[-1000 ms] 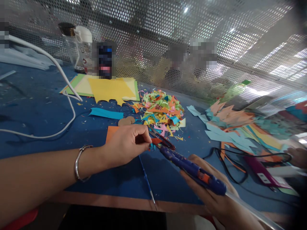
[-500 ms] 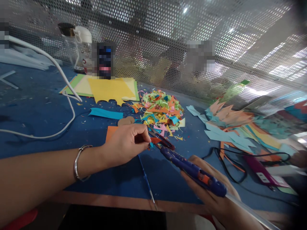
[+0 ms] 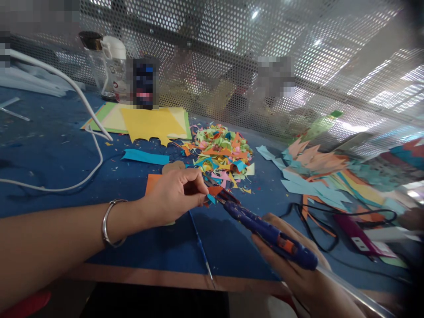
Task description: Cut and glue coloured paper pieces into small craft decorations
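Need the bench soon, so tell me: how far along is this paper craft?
Cutting looks largely done: a scrap pile and cut shapes lie on the table. In hand: the left hand pinches a small paper piece, and the right hand aims a glue gun at it. Probably left: yellow sheets and a turquoise strip.

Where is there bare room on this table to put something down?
Bare mat: far left around the white cable; also the front edge between left hand and right hand, save a thin stick. Crowded: scrap pile, cut paper and black cords at right.
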`<state>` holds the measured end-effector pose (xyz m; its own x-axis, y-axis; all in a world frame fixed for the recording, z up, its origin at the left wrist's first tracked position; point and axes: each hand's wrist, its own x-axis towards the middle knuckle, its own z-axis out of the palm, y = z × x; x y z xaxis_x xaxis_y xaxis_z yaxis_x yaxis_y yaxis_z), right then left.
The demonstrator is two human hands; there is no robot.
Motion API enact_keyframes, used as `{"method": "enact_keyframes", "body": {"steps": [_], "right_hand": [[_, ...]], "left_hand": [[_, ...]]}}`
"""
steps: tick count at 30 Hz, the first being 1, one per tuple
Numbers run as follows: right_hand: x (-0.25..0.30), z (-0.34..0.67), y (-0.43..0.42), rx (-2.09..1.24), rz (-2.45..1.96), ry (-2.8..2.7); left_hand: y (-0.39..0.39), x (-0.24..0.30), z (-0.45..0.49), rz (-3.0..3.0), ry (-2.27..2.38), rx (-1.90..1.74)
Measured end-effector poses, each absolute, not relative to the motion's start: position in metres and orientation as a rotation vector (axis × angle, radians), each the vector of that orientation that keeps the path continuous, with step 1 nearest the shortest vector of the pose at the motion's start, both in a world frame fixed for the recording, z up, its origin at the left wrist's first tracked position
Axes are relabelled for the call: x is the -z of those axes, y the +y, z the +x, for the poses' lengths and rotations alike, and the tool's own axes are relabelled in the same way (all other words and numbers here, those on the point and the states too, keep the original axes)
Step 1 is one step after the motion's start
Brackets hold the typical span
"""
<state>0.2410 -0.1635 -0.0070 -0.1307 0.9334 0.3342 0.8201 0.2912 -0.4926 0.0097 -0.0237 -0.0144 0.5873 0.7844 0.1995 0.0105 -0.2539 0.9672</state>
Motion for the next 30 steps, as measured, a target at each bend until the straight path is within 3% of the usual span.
{"method": "enact_keyframes", "body": {"steps": [6,12,19,24,30], "right_hand": [[0.007,0.253,-0.163,-0.157,-1.647,-1.993],[0.013,0.308,-0.150,0.223,-2.009,-1.962],[0.015,0.351,-0.126,0.222,-2.214,-2.089],[0.015,0.361,-0.121,0.053,-2.078,-2.141],[-0.008,0.316,-0.119,0.103,-1.747,-2.282]], "left_hand": [[-0.021,0.012,0.012,1.515,0.647,-0.901],[-0.020,0.007,0.012,1.229,0.722,-0.827],[-0.019,0.008,0.013,1.178,0.790,-0.771],[-0.018,0.012,0.014,1.156,0.792,-0.762],[-0.018,0.012,0.015,1.157,0.798,-0.717]]}}
